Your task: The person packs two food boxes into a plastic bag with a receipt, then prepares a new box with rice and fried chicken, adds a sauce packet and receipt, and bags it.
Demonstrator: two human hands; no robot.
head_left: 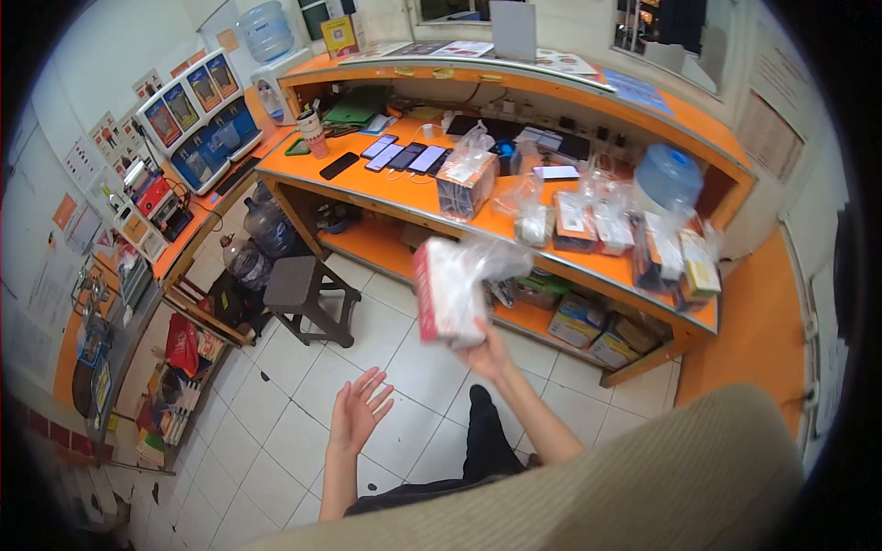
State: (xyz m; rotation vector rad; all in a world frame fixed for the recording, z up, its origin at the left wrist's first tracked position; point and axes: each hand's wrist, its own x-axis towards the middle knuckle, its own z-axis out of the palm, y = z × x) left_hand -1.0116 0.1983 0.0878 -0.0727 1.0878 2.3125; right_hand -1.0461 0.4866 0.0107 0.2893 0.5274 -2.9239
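Observation:
A white and red box in a clear plastic bag [450,289] is held up in front of the orange counter, slightly blurred. My right hand [484,351] grips it at its lower right corner. Lower and to the left, my left hand [361,409] is raised over the tiled floor with its fingers apart and nothing in it. Behind the held box, a bagged box [466,184] stands on the counter, with several phones [404,156] lying to its left.
More bagged boxes [597,223] and a large blue water bottle [668,179] stand on the right of the orange counter [386,195]. A dark stool [299,283] is on the floor at the left. Cartons [579,320] fill part of the lower shelf.

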